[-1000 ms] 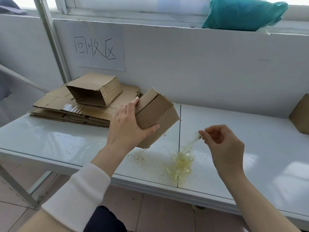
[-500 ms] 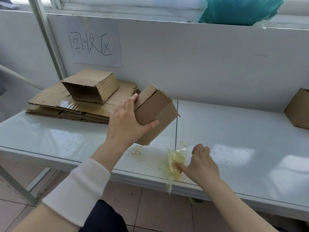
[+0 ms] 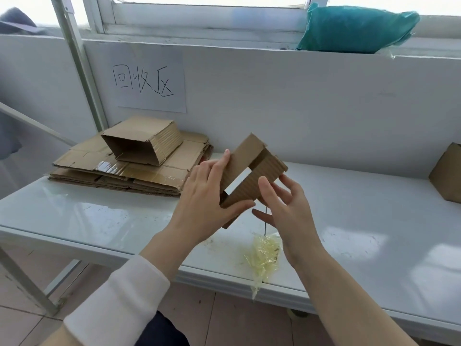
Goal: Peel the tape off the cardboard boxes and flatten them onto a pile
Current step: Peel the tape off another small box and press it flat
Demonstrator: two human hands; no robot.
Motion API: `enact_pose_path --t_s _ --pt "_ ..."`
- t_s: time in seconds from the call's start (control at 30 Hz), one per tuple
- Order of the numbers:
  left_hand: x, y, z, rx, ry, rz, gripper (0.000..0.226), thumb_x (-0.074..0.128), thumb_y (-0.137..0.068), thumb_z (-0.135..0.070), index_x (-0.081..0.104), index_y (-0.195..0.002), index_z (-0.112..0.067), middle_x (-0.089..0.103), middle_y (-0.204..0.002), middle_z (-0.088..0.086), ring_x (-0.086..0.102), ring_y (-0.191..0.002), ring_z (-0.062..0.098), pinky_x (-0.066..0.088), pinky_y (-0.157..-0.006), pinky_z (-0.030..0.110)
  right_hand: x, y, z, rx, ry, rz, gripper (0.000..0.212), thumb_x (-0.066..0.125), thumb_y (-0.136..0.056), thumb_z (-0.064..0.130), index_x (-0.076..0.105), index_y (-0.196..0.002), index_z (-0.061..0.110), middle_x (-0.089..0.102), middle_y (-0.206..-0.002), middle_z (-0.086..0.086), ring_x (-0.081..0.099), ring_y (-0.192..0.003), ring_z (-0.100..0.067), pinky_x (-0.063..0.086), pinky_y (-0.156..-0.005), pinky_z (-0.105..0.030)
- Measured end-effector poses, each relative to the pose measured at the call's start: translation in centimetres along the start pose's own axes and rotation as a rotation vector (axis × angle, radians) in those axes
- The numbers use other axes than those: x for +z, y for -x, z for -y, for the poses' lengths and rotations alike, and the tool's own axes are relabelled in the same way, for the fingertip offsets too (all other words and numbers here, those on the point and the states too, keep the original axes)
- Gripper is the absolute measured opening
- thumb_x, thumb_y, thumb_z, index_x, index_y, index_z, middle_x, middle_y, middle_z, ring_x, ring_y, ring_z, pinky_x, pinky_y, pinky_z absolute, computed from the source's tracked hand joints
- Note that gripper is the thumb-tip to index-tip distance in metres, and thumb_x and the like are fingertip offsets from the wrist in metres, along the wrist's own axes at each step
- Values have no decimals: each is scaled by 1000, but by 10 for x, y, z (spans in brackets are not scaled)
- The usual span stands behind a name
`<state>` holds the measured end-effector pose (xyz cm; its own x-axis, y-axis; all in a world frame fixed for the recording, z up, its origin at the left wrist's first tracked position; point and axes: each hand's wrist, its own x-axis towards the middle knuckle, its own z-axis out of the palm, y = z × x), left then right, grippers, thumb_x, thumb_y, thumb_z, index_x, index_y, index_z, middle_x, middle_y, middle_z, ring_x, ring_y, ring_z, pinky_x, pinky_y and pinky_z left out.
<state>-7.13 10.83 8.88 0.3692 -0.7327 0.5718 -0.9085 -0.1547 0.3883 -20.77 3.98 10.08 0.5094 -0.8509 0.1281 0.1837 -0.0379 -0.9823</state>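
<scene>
Your left hand [image 3: 207,196] clamps the small cardboard box [image 3: 252,179] between thumb and fingers. Your right hand [image 3: 287,208] touches its near ribbed side with fingers spread apart. The box is held above the white table [image 3: 374,221], open through, nothing inside, long axis tilted up toward the far right. Crumpled tape [image 3: 265,255] lies at the table's front edge. A pile of flattened boxes [image 3: 124,171] lies at far left.

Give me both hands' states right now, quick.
Left hand: closed on the small cardboard box, held above the table.
Right hand: open, fingers spread, touching the box's near side.
</scene>
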Motion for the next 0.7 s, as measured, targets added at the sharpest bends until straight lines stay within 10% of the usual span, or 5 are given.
enact_pose_path --t_s 0.23,0.37,0.43,0.6,0.7 --pt "-11 6 7 123 104 -74 67 34 -88 -57 44 -136 -11 55 -128 5 47 -113 13 39 -94 27 11 -12 3 -13 89 -108 50 69 -77 34 40 -115 22 55 -112 1 62 -87 -8 58 -68 -24" --pt "-23 3 11 127 114 -167 41 43 -94 -30 60 -120 -4 64 -85 -4 53 -63 -8 39 -63 -3 3 -13 4 20 70 -47 11 48 -94 20 55 -102 17 65 -90 4 65 -77 -7 55 -61 -20" --pt "-32 -2 15 25 177 -177 32 47 -96 -20 57 -123 -8 61 -75 -10 51 -52 -9 37 -56 -2 -4 -11 5 20 40 -16 27 37 -98 15 59 -83 13 64 -73 1 64 -62 -5 53 -56 -21" --pt "-49 -12 15 46 179 77 71 46 -94 -6 16 -142 -48 53 -121 0 59 -79 4 47 -77 20 -5 -13 3 -77 274 -62 36 34 -100 19 58 -88 -6 65 -82 -18 65 -74 -24 58 -67 -36" --pt "-55 -26 0 114 -240 190 75 58 -87 -9 19 -144 -40 10 -157 3 32 -137 19 40 -97 26 3 -14 4 -225 491 -65 35 35 -98 19 52 -82 -6 58 -73 -23 56 -75 -42 52 -70 -56"
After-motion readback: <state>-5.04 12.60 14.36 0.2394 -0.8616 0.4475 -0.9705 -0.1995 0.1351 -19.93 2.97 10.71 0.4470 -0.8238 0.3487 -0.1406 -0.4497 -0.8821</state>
